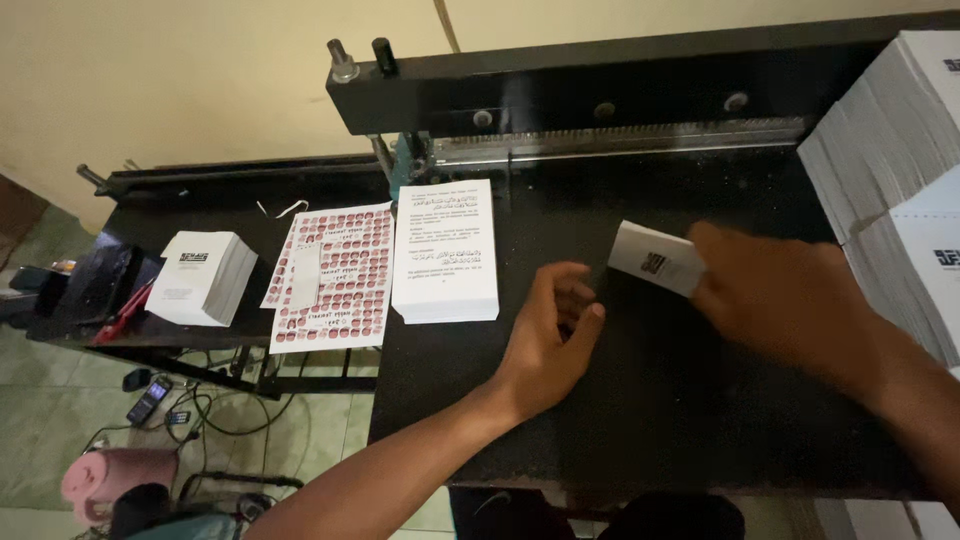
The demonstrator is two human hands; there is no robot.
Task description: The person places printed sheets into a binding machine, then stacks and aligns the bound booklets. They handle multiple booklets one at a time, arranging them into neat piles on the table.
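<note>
The right hand (775, 295) comes in from 3 o'clock and its grip pinches a small white booklet (655, 258), lifted and tilted over the black surface (640, 400) of a paper cutter; the hand is blurred, so the fingers do not show apart. The left hand (550, 335) rests near the middle of the surface, at 8 o'clock of the booklet and apart from it, its grip loosely curled and holding nothing. At 9 o'clock of the left hand lies a flat stack (445, 250) of printed white sheets, its far edge near the cutter's clamp bar (640, 75), which runs across at 12 o'clock. Just beside the stack at 9 o'clock, a sheet of red stickers (345, 285) lies over the edge of a lower side table (215, 205), and further at 9 o'clock sits a short pile (203, 278) of white booklets. At 2 o'clock tall booklet stacks (895, 140) lean at the frame's edge
</note>
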